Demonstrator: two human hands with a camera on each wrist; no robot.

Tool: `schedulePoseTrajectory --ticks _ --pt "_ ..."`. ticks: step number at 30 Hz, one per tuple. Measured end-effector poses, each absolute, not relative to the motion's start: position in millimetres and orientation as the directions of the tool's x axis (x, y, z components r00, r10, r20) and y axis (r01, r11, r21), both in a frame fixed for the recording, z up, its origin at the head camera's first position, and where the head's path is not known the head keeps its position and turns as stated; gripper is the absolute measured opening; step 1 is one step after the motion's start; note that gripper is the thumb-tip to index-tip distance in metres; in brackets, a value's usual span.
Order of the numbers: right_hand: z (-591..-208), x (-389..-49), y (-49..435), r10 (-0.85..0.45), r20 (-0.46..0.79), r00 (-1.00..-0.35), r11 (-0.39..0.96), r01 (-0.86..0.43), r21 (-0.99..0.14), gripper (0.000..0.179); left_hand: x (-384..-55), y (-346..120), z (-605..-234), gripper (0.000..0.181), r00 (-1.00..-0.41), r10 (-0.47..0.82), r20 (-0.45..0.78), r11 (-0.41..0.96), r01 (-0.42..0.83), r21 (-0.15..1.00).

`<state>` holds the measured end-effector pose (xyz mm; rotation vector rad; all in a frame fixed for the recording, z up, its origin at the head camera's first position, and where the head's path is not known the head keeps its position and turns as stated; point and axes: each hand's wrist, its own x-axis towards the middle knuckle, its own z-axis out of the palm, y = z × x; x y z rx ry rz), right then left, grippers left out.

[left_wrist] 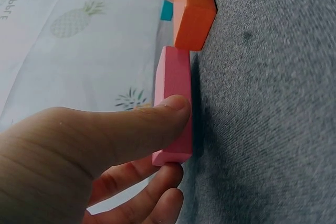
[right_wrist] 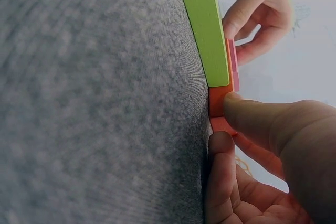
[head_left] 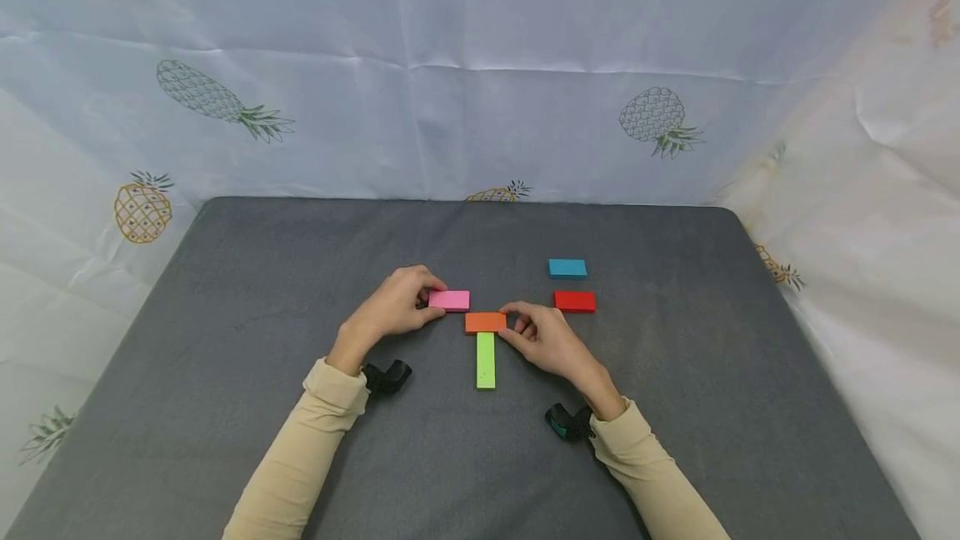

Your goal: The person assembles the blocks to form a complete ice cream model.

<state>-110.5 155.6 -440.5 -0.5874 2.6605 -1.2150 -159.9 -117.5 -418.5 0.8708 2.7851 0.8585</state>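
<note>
One pink block (head_left: 453,300), long axis sideways

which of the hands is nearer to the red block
Right. The right hand is close by the left end of the red block, pinching the orange block; the left hand is farther left, holding the pink block.
</note>
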Motion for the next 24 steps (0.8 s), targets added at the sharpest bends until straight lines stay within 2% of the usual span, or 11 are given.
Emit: schedulePoseTrajectory --ticks 24 --pt "-441.0 -109.8 155.2 -0.402 0.014 -0.916 0.600 -0.275 -0.752 0.030 -157.7 -113.5 -424.9 0.032 -0.833 0.550 0.056 0.664 0.478 0.576"
